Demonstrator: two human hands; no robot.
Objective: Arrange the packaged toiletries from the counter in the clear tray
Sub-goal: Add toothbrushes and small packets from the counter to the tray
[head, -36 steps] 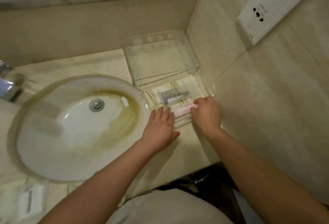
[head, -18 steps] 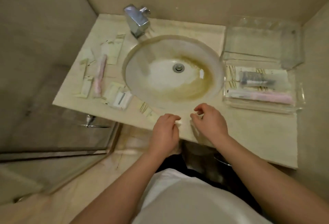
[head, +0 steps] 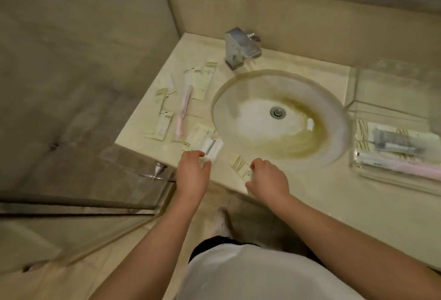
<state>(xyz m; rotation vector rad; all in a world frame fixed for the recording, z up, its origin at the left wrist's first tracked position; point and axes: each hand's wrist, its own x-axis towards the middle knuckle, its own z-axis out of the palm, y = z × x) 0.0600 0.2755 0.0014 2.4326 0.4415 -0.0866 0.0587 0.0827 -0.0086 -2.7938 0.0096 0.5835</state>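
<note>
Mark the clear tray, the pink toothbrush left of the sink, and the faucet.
clear tray (head: 352,166): head view, front left corner of its wall.
pink toothbrush (head: 183,111): head view, middle of the wrapped handle.
faucet (head: 241,47): head view, top of the chrome body.

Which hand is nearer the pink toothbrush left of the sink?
Left. The left hand is just below-right of the toothbrush; the right hand is farther right, at the counter's front edge.

No text on the toiletry packets (head: 241,168) is legible.
</note>
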